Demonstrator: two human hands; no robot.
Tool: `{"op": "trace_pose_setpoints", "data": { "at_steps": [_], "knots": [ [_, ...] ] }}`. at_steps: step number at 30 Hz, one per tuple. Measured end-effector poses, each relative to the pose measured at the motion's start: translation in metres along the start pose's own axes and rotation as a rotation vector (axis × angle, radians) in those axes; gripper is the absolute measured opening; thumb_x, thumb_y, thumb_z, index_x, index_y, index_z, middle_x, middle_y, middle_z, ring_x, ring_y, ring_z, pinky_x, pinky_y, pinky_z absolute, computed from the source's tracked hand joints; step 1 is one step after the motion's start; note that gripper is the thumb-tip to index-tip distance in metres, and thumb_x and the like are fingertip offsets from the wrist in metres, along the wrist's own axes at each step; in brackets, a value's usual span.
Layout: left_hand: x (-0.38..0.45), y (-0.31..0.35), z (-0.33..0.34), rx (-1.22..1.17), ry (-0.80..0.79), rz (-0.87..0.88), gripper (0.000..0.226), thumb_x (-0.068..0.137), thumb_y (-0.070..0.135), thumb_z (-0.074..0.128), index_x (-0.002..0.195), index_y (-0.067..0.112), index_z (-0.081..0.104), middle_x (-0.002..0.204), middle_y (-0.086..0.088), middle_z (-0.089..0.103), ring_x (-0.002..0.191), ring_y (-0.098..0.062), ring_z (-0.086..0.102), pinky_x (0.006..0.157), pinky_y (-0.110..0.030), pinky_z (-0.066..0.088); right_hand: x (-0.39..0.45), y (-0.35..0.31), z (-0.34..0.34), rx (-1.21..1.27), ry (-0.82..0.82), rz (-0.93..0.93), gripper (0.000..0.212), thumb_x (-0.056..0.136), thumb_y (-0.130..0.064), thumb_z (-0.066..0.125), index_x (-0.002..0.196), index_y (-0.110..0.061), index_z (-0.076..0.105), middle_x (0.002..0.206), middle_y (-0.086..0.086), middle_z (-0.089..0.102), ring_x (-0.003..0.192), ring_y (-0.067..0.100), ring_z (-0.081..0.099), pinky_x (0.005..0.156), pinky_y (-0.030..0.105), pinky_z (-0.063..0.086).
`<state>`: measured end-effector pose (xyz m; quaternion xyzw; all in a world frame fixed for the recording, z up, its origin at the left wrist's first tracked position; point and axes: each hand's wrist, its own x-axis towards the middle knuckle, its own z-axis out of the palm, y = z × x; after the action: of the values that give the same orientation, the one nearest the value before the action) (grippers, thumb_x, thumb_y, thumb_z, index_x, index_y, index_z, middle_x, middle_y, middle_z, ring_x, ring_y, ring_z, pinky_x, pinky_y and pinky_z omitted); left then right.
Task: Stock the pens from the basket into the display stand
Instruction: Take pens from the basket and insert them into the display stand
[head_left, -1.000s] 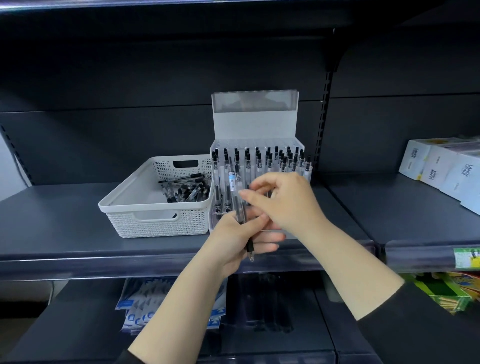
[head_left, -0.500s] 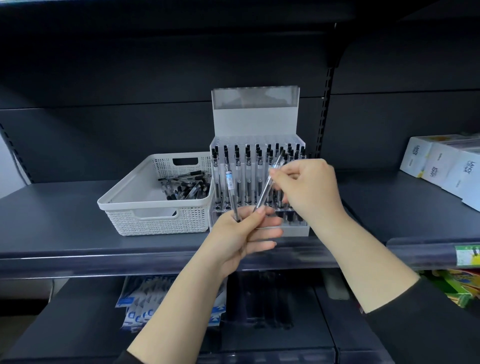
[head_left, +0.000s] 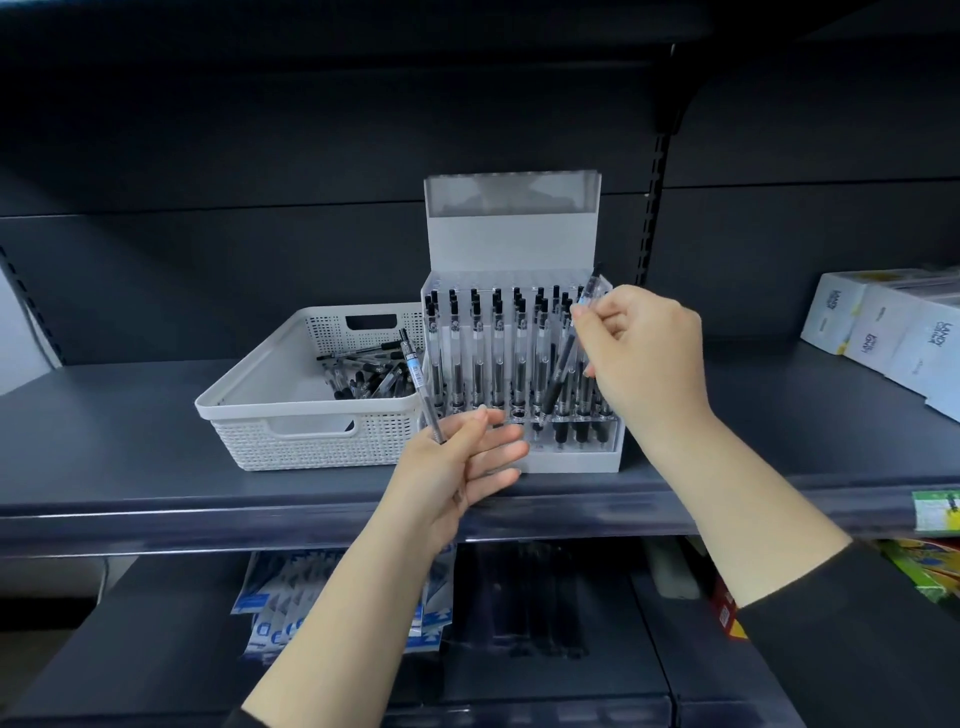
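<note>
A white perforated basket (head_left: 291, 415) on the dark shelf holds several loose black pens (head_left: 363, 376) at its back right. To its right stands a clear display stand (head_left: 511, 249) with rows of upright pens. My right hand (head_left: 641, 358) pinches a clear pen (head_left: 563, 358) tilted, its tip low over the stand's front right slots. In front of the stand's left side, my left hand (head_left: 462, 467) holds another pen (head_left: 418, 387) between thumb and palm, the fingers extended, the pen pointing up and left.
White boxes (head_left: 893, 332) sit on the shelf at the far right. The lower shelf holds blue-and-white packets (head_left: 270, 623) at left and colourful packs (head_left: 924, 571) at right. A price label (head_left: 935, 512) is on the shelf's front rail.
My right hand took one pen from my left hand, carried it up and right, and now angles its tip down into the stand. My left hand keeps one pen and has drifted slightly left.
</note>
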<state>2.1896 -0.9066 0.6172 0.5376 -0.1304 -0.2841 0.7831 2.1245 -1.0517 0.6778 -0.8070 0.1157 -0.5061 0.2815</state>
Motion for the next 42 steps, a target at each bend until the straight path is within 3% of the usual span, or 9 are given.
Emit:
{"op": "trace_pose_setpoints", "data": {
  "at_steps": [9,12,15,23,32,35,38,40,42],
  "knots": [
    [0.000,0.001,-0.004,-0.019,0.016,0.007,0.018,0.096,0.020,0.051,0.093,0.008,0.063,0.078,-0.006,0.075,0.066,-0.011,0.072,0.048,-0.021,0.054,0.001,-0.002,0.002,0.015,0.075,-0.055,0.024,0.090,-0.018,0.061,0.075,-0.001,0.067,0.062,0.006,0.067,0.051,0.017,0.063,0.059,0.033,0.055],
    [0.000,0.002,-0.005,-0.023,0.015,0.007,0.018,0.096,0.020,0.051,0.093,0.008,0.063,0.078,-0.006,0.075,0.066,-0.012,0.072,0.048,-0.021,0.055,-0.001,0.000,0.007,-0.032,0.019,-0.055,0.023,0.090,-0.018,0.062,0.076,-0.001,0.068,0.061,0.003,0.066,0.054,0.018,0.063,0.061,0.039,0.056],
    [0.000,0.002,-0.004,-0.027,0.015,0.012,0.017,0.097,0.020,0.051,0.094,0.007,0.063,0.077,-0.006,0.074,0.066,-0.012,0.072,0.048,-0.020,0.054,-0.005,0.001,0.012,-0.078,-0.038,-0.036,0.020,0.089,-0.021,0.063,0.077,-0.006,0.068,0.065,-0.001,0.066,0.061,0.014,0.062,0.066,0.035,0.055],
    [0.001,0.003,-0.006,-0.029,0.012,0.016,0.017,0.096,0.020,0.052,0.093,0.008,0.064,0.078,-0.007,0.074,0.066,-0.013,0.072,0.048,-0.021,0.054,-0.010,-0.007,0.013,-0.385,-0.267,-0.022,0.031,0.095,-0.034,0.051,0.086,-0.010,0.069,0.077,0.005,0.069,0.077,0.026,0.063,0.069,0.036,0.052],
    [0.002,0.003,-0.006,-0.033,0.006,0.007,0.016,0.095,0.019,0.052,0.094,0.008,0.064,0.077,-0.007,0.074,0.066,-0.013,0.072,0.049,-0.021,0.055,0.005,-0.013,0.019,-0.588,-0.386,-0.042,0.035,0.095,-0.029,0.048,0.064,-0.014,0.050,0.063,0.000,0.054,0.063,0.022,0.053,0.051,0.025,0.034],
    [0.001,0.003,-0.007,-0.034,0.006,0.008,0.016,0.095,0.019,0.053,0.093,0.008,0.064,0.078,-0.007,0.075,0.066,-0.013,0.072,0.049,-0.021,0.055,0.005,-0.013,0.020,-0.596,-0.390,-0.029,0.035,0.095,-0.030,0.050,0.064,-0.014,0.051,0.069,0.001,0.060,0.061,0.021,0.051,0.052,0.025,0.034],
    [0.001,0.003,-0.006,-0.027,0.005,0.009,0.016,0.095,0.019,0.053,0.093,0.008,0.064,0.079,-0.007,0.075,0.066,-0.013,0.072,0.049,-0.021,0.055,0.002,-0.011,0.021,-0.602,-0.380,-0.028,0.046,0.095,-0.030,0.051,0.054,-0.015,0.037,0.053,-0.001,0.043,0.051,0.018,0.042,0.046,0.024,0.028],
    [0.000,0.003,-0.006,-0.024,0.001,0.007,0.015,0.095,0.019,0.053,0.093,0.008,0.064,0.079,-0.007,0.075,0.066,-0.013,0.072,0.049,-0.021,0.055,0.000,-0.009,0.021,-0.602,-0.373,-0.031,0.047,0.095,-0.033,0.051,0.053,-0.017,0.036,0.053,-0.001,0.040,0.055,0.021,0.046,0.049,0.025,0.032],
    [-0.001,0.003,-0.006,-0.015,-0.006,0.008,0.015,0.095,0.018,0.053,0.093,0.008,0.064,0.078,-0.007,0.074,0.066,-0.013,0.072,0.049,-0.021,0.055,-0.001,-0.010,0.019,-0.591,-0.376,-0.033,0.042,0.094,-0.035,0.052,0.058,-0.015,0.048,0.057,0.001,0.050,0.062,0.024,0.053,0.056,0.027,0.042]
  ]
}}
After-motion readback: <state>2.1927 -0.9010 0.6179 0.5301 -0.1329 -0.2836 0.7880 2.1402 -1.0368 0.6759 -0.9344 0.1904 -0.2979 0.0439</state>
